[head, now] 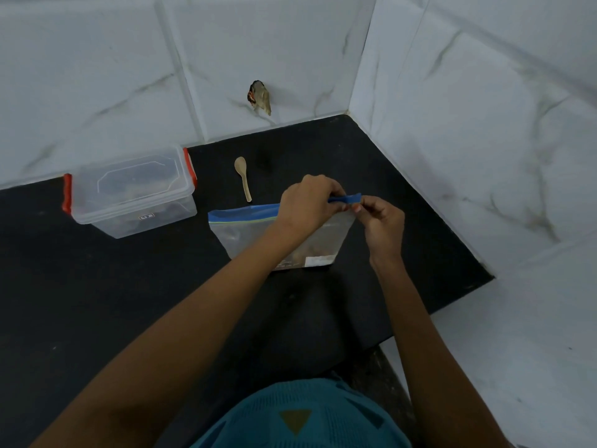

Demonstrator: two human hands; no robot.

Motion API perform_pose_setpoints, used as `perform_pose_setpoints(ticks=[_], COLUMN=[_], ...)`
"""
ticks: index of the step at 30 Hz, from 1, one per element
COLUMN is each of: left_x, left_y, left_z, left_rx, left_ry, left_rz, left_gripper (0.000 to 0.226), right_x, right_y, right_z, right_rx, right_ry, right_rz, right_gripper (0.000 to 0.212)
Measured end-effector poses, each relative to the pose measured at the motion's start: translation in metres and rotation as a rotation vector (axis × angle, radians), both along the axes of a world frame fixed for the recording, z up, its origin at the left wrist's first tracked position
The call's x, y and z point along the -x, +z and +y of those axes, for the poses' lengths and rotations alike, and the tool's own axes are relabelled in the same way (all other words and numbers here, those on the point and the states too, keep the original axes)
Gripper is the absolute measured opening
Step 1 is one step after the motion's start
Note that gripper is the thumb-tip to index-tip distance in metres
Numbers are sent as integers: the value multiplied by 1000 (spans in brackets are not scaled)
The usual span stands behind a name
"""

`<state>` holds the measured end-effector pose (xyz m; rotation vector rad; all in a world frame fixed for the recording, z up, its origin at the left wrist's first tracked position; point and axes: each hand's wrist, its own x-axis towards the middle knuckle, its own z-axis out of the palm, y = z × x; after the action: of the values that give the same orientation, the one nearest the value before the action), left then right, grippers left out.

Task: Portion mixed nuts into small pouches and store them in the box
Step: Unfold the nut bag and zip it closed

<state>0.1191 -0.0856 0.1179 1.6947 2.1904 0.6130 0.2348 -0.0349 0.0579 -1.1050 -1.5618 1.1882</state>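
The fingers of my left hand [307, 202] and right hand [382, 221] pinch the blue top strip [347, 199] of the zip bag [239, 231], which sits on the dark counter [97, 286]. The tiled wall [468, 140] closes in near on the right; bare counter stretches left and toward me. A wooden spoon [243, 177] lies just behind the bag, and the lidded box [129, 189] stands well left.

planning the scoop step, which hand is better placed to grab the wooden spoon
Probably left. The left hand pinches the bag at its top, close to the spoon; the right hand pinches it farther from the spoon.
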Motion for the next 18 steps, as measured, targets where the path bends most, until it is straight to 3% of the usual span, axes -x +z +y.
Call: perform_pose_setpoints(ticks=[4, 8, 12, 18], left_x=[1, 7, 8, 7], left_y=[0, 0, -1, -4], left_z=[-3, -4, -4, -7], left_rx=[4, 38, 6, -19], left_ry=[38, 36, 27, -1], left_rz=[48, -30, -51, -56], left_gripper=[30, 24, 20, 20], right_x=[2, -3, -8, -2], right_y=[4, 6, 6, 4], right_z=[-1, -2, -1, -1], right_rx=[22, 81, 228, 89], right_ry=[-18, 21, 158, 166], right_rz=[57, 99, 172, -5], right_gripper=[17, 15, 13, 9])
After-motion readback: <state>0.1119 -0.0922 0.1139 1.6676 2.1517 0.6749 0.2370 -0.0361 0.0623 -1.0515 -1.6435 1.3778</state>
